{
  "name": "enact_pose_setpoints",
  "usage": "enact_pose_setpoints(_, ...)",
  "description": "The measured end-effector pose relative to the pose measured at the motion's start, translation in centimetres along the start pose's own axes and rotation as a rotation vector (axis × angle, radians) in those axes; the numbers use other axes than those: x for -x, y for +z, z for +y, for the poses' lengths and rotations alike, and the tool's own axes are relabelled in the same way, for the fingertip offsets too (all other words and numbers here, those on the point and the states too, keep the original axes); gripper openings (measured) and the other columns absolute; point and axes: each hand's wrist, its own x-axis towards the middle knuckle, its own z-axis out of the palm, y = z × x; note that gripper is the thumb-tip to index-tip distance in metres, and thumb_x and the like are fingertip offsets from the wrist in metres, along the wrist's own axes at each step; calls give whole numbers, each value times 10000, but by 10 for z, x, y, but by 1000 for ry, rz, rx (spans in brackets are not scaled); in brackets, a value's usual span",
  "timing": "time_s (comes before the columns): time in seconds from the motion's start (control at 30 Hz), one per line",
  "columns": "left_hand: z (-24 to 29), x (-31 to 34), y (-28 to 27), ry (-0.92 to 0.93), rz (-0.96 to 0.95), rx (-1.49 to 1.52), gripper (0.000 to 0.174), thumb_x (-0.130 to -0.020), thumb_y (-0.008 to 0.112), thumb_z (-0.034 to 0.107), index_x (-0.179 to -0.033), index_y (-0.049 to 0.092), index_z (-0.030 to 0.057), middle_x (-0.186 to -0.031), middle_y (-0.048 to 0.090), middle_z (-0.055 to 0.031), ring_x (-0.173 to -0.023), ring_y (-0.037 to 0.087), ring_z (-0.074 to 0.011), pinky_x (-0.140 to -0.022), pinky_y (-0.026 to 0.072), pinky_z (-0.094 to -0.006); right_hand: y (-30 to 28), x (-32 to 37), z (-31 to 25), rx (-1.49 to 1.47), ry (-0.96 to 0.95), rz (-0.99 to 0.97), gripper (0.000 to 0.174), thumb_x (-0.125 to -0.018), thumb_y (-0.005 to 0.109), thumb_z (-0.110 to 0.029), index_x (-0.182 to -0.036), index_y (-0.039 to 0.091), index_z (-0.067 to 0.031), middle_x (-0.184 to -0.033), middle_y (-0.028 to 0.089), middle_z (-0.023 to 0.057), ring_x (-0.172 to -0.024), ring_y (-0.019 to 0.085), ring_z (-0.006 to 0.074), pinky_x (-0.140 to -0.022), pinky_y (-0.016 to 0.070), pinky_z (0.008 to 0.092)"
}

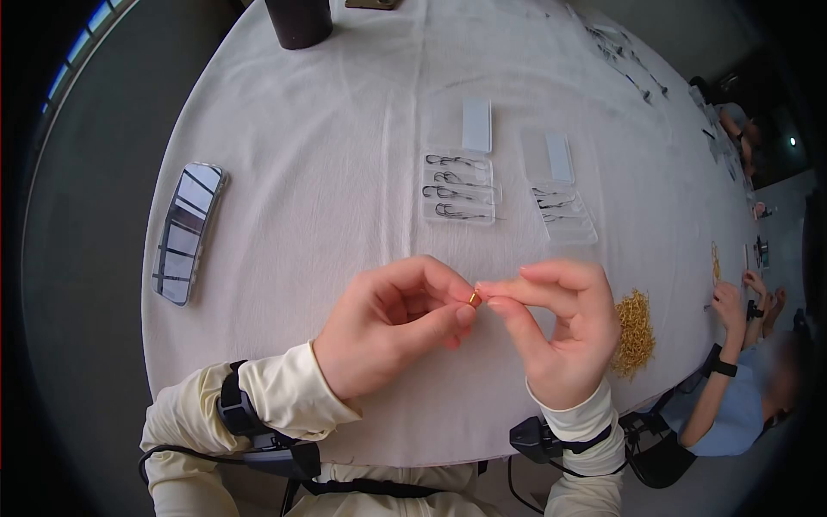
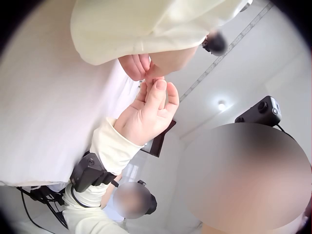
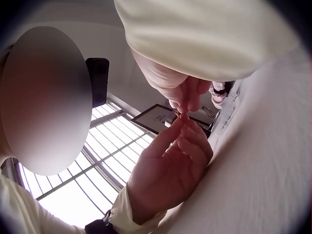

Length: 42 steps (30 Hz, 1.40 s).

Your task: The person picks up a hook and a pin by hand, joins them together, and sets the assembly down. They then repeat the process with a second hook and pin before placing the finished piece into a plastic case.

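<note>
Lower centre: left hand (image 1: 389,326) pinches small gold piece (image 1: 475,298), presumably steadying it at the fingertips; right hand (image 1: 570,334) has thumb and forefinger nearly closed beside it. I can't tell its hold.

Phone (image 1: 187,234) on pale cloth (image 1: 301,172) — glossy screen up, dark cup (image 1: 300,23) farther off, blue-clad person (image 1: 730,414) at right

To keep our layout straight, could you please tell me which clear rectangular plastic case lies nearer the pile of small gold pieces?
The right-hand case. The left-hand case sits farther left, with more space between it and the pile.
</note>
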Motion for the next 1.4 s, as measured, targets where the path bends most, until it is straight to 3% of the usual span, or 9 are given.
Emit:
enact_pose_setpoints(0.27,-5,1,3,47,36,-32,106,-910,621,35,-1004,599,-9,-895,625,-28,-813,586,-78,-744,483,-224,3,5,4,69,-29,1,251,-789,736,18,-987,582,15,-926,690,63,-770,695,195,-663,538,268)
enact_pose_setpoints(0.93,-14,6,5,138,105,-70,96,-879,631,-10,-968,595,-16,-900,625,-48,-831,606,-86,-739,502,-219,3,5,0,101,-61,-46,304,-782,738,20,-1032,567,14,-893,719,69,-778,703,187,-685,543,259)
enact_pose_setpoints(1.0,-14,7,4,231,155,-369,114,-837,654,-22,-937,599,-7,-892,610,-69,-815,629,-112,-701,515,-228,3,3,-2,102,-56,-50,314,-780,740,18,-1038,562,8,-880,725,69,-783,705,185,-693,544,259)
enact_pose_setpoints(1.13,-4,4,8,387,218,-573,142,-794,669,-37,-915,610,9,-888,581,-82,-772,636,-138,-661,522,-236,3,4,3,59,-92,-47,347,-773,753,7,-1050,544,2,-874,727,81,-788,704,179,-697,539,259)
enact_pose_setpoints(1.2,-1,3,7,658,231,-792,173,-773,671,-48,-922,631,30,-897,564,-76,-732,625,-145,-626,516,-248,3,5,3,24,-84,-26,353,-770,758,4,-1045,538,0,-869,726,84,-782,702,180,-694,537,259)
enact_pose_setpoints(1.4,1,2,5,772,199,-961,201,-719,669,-95,-879,657,27,-843,549,-60,-641,556,-128,-576,471,-251,4,9,4,18,-33,-40,343,-760,766,12,-1005,527,-7,-845,720,81,-761,695,182,-678,531,259)
